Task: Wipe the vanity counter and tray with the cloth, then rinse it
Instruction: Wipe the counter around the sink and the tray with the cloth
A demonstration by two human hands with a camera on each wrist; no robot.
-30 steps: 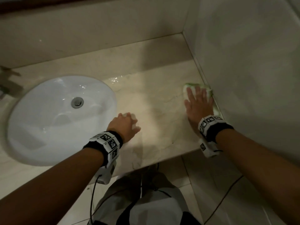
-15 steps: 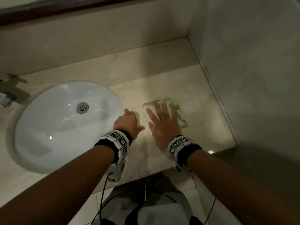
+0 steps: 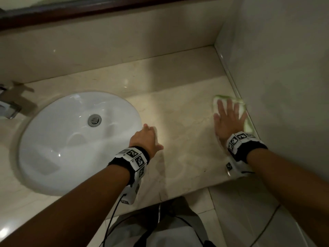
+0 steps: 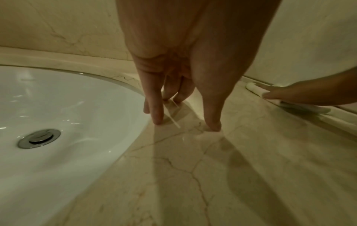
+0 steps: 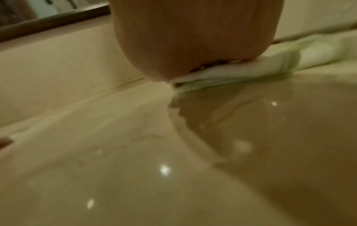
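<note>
While the right hand [image 3: 228,120] presses flat, fingers spread, on the folded cloth [image 3: 241,108] at the worktop's [image 3: 187,139] right edge, hard against the side wall [image 3: 284,77], the step in hand is wiping the worktop. The left hand [image 3: 146,138] props on straight fingertips [image 4: 157,119] beside the basin [image 3: 71,139], its grip on nothing. No tray shows in any view; it may sit out of frame.

Next move, as judged: draw the cloth along the wall seam with even pressure, then cover the rest of the worktop. Tray and rinse not yet done.

Count: one cloth, one basin, one drain [image 3: 94,120], one tap [image 3: 8,107] part-seen at left, two hands.
</note>
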